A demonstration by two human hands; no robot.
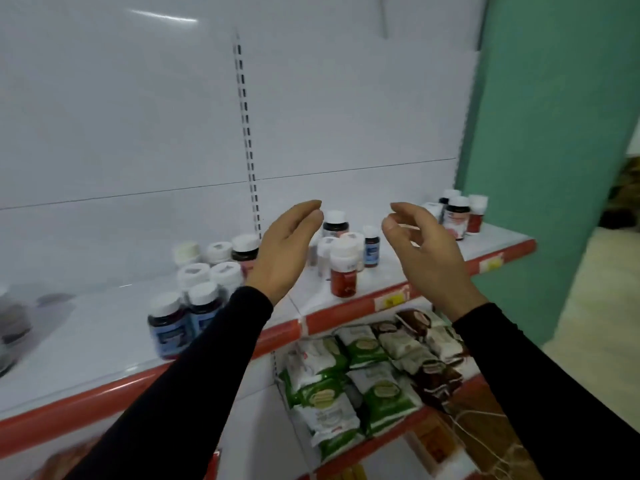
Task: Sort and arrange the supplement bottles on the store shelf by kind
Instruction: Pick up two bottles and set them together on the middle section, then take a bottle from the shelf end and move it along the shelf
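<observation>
Nearest to us, two black sleeves [194, 382] reach forward from the bottom of the view. Below them, on the lower shelf [388, 441], lie green-and-white packets [360, 386] with brown-and-white packets [426, 344] just beside them on the right.

Our left hand [282, 247] is raised over the white upper shelf [104, 341] with its red front edge, palm turned inward, fingers [308, 211] curved and apart, holding nothing. Our right hand [420, 247] mirrors it, fingers [403, 211] loosely curled and apart, also empty. Both hands are above the bottles and touch none of them.

The supplement bottles stand in three loose groups on the upper shelf. To the left of our left wrist is a cluster of white-capped bottles [204, 289], with two dark bottles bearing blue labels [169, 327] at the front, near the edge. Between our hands stands a red bottle with a white cap [343, 268], and just behind it a small group [336, 233] of dark and blue-labelled bottles. Farther back, at the right end of the shelf beside the green wall [554, 133], is another group [460, 214] of white-capped bottles with red labels.

Behind everything rises the white back panel [138, 116] with a slotted upright [247, 133] running down it.
</observation>
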